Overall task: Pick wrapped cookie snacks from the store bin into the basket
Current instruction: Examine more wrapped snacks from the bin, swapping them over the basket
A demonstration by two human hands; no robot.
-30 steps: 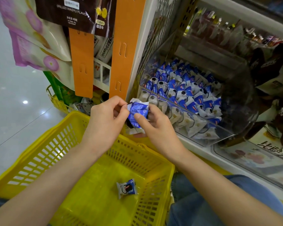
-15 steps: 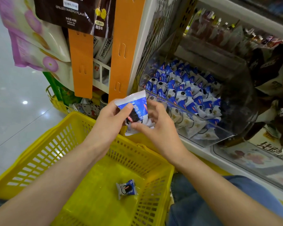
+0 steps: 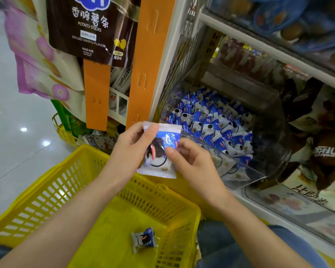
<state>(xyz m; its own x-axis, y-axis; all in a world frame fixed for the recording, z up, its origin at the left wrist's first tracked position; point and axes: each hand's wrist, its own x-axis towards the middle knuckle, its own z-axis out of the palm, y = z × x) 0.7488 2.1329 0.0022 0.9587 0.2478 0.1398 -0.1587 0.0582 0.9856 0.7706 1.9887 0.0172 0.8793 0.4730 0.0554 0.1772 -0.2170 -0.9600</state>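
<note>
Both hands meet over the far rim of the basket (image 3: 52,192) and share one packet (image 3: 160,151). The left hand (image 3: 132,149) pinches its upper left corner, thumb lying across the front just under the crimped top edge, fingers out of sight behind. The right hand (image 3: 191,161) pinches the right edge at about mid height, thumb tip on the front, the other fingers curled behind and beside it. The packet stands upright between them, face to the camera: white crimped seams at top and bottom, a blue band above, a dark round cookie printed below. It hangs in the air, touching nothing but the two hands.

Below the hands and nearer the person, a second packet (image 3: 143,239), smaller in view, lies on the yellow basket floor close to its right wall. Under the right forearm a knee in blue jeans (image 3: 230,248) presses up beside the basket.

Just beyond the right hand is the clear bin (image 3: 240,163) on the shelf, its front lip running off to the right from behind the held packet. Inside lies a pile (image 3: 211,120) of the same blue and white packets, packed thick.

Above the left hand an orange strip (image 3: 149,60) hangs down the shelf post, with a dark bag (image 3: 89,28) marked potato sticks further left. Left of the left arm is pale, shiny floor (image 3: 8,151). Right of the bin, well past the right hand, are brown and white bags whose print is too blurred to read in full.
</note>
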